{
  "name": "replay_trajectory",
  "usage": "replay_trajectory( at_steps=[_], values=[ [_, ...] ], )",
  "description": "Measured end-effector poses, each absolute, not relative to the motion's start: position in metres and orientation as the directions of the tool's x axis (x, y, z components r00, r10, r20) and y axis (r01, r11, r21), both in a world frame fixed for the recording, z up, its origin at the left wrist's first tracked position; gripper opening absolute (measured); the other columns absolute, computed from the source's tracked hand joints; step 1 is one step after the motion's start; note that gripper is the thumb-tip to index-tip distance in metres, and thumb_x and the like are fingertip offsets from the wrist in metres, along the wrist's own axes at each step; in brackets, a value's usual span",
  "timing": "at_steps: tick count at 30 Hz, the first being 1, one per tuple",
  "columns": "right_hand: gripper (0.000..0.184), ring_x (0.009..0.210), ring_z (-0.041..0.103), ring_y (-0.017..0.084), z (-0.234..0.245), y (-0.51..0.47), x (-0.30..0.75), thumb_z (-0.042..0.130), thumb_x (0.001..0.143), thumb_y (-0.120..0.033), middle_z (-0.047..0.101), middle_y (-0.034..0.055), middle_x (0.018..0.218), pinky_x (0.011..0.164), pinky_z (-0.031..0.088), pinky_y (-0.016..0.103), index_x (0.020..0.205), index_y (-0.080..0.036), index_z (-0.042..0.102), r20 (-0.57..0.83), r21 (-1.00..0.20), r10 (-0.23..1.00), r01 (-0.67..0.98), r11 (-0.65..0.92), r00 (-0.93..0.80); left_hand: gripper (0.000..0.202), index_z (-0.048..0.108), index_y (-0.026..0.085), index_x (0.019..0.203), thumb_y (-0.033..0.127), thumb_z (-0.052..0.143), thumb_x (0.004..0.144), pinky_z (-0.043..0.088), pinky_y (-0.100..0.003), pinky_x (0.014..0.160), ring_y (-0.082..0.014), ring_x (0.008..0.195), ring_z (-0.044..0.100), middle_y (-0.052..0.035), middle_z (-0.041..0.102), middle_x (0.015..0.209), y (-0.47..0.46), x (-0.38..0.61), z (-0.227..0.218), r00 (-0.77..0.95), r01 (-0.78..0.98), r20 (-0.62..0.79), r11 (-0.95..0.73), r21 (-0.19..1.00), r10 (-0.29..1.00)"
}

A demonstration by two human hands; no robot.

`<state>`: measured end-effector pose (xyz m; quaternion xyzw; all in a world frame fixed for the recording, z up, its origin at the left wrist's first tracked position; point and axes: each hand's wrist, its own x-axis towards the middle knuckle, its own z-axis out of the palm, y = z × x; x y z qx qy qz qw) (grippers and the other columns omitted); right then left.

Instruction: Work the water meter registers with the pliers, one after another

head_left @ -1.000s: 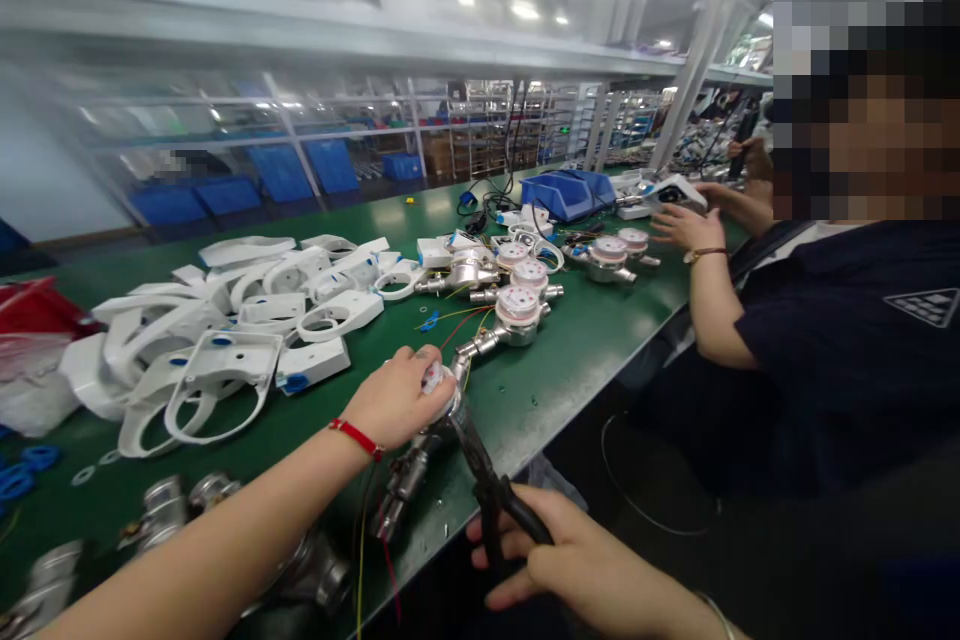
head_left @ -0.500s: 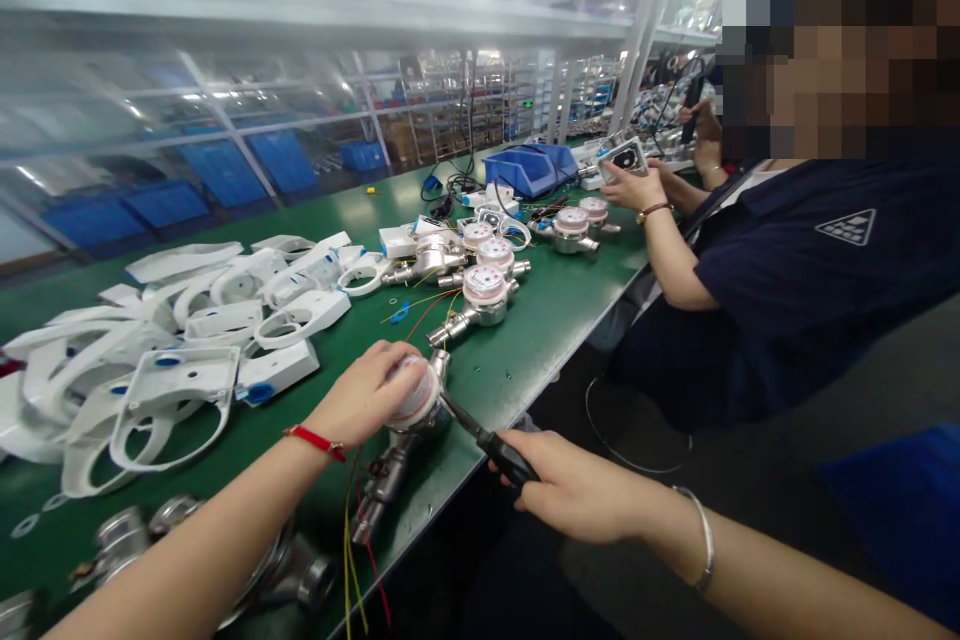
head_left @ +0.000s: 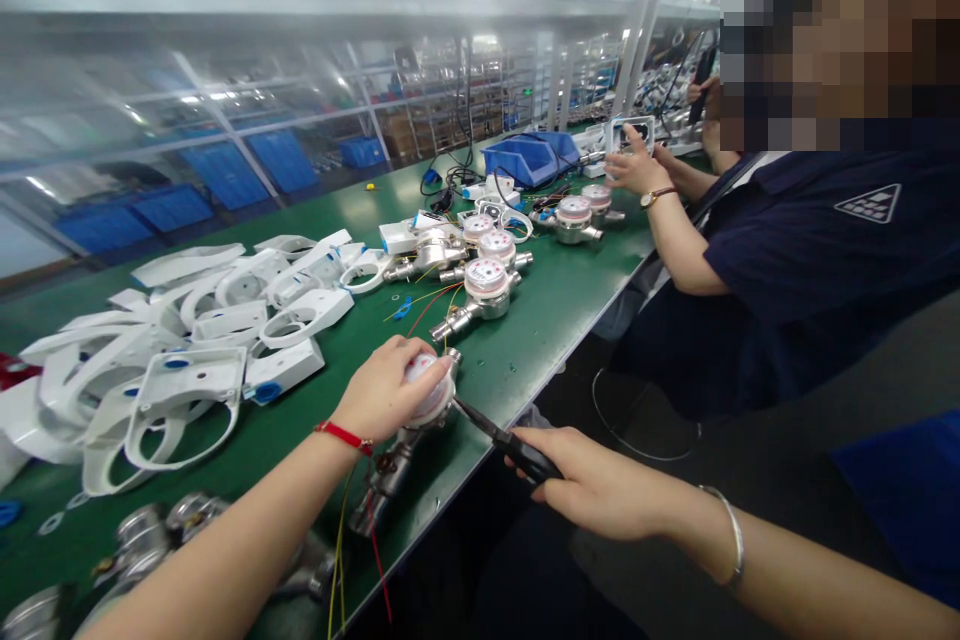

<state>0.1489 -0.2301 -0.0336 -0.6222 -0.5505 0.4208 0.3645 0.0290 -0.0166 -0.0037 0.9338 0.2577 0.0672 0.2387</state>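
My left hand (head_left: 384,393) is closed over the round top of a metal water meter (head_left: 420,420) lying near the front edge of the green bench (head_left: 547,320). A red string is tied round that wrist. My right hand (head_left: 592,490) grips black-handled pliers (head_left: 510,443) whose tip touches the meter's side just under my left fingers. A silver bangle sits on my right wrist. Red and yellow wires (head_left: 352,540) hang from the meter over the bench edge.
Three more meters (head_left: 484,285) with pink dials stand behind. White plastic housings (head_left: 187,340) are piled at the left. More metal meter bodies (head_left: 142,535) lie at the near left. A co-worker in dark blue (head_left: 810,270) sits at the right, with blue bins (head_left: 529,160) beyond.
The view swung left and steadied. My right hand rose from below the bench and brought the pliers to a flatter angle against the meter. The co-worker lifted a white part.
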Motion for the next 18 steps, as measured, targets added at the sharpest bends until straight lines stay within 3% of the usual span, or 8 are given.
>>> replay_trajectory(
  at_steps=[4, 8, 13, 18],
  values=[
    [0.03, 0.078, 0.052, 0.016, -0.0316, -0.2302, 0.1486, 0.041, 0.063, -0.001, 0.056, -0.0002, 0.081, 0.073, 0.041, 0.026, 0.084, -0.017, 0.053, -0.087, -0.92, 0.996, 0.38, -0.093, 0.031, 0.053, 0.063, 0.018, 0.092, 0.061, 0.036, 0.08, 0.04, -0.04, 0.082, -0.0245, 0.084, 0.054, -0.0066, 0.053, 0.088, -0.0151, 0.0299, -0.0061, 0.863, 0.438, 0.017, -0.763, 0.477, 0.506],
    [0.036, 0.085, 0.055, 0.017, -0.0328, -0.2288, 0.1476, 0.04, 0.066, 0.0, 0.06, 0.0018, 0.088, 0.08, 0.042, 0.028, 0.093, -0.017, 0.057, -0.028, -0.901, 0.998, 0.432, -0.046, 0.049, 0.054, 0.063, 0.017, 0.099, 0.06, 0.035, 0.08, 0.039, -0.041, 0.086, -0.0252, 0.088, 0.054, -0.0076, 0.054, 0.092, -0.0155, 0.0303, -0.0055, 0.862, 0.443, 0.008, -0.761, 0.474, 0.506],
    [0.035, 0.088, 0.057, 0.019, -0.0349, -0.2266, 0.1471, 0.041, 0.069, -0.001, 0.061, 0.0028, 0.085, 0.085, 0.044, 0.031, 0.095, -0.016, 0.059, -0.029, -0.896, 0.998, 0.441, -0.051, 0.056, 0.056, 0.064, 0.016, 0.092, 0.061, 0.034, 0.077, 0.039, -0.041, 0.086, -0.0255, 0.086, 0.054, -0.0085, 0.053, 0.09, -0.0161, 0.0304, -0.0022, 0.86, 0.461, -0.024, -0.754, 0.469, 0.51],
    [0.05, 0.104, 0.053, 0.023, -0.0349, -0.2241, 0.1481, 0.04, 0.067, 0.003, 0.059, 0.0112, 0.109, 0.096, 0.039, 0.039, 0.112, -0.015, 0.055, -0.014, -0.826, 0.993, 0.558, -0.076, 0.114, 0.056, 0.065, 0.017, 0.089, 0.062, 0.035, 0.076, 0.039, -0.04, 0.083, -0.0254, 0.083, 0.054, -0.0077, 0.052, 0.085, -0.0127, 0.0353, -0.0015, 0.853, 0.485, -0.064, -0.741, 0.464, 0.518]
  ],
)
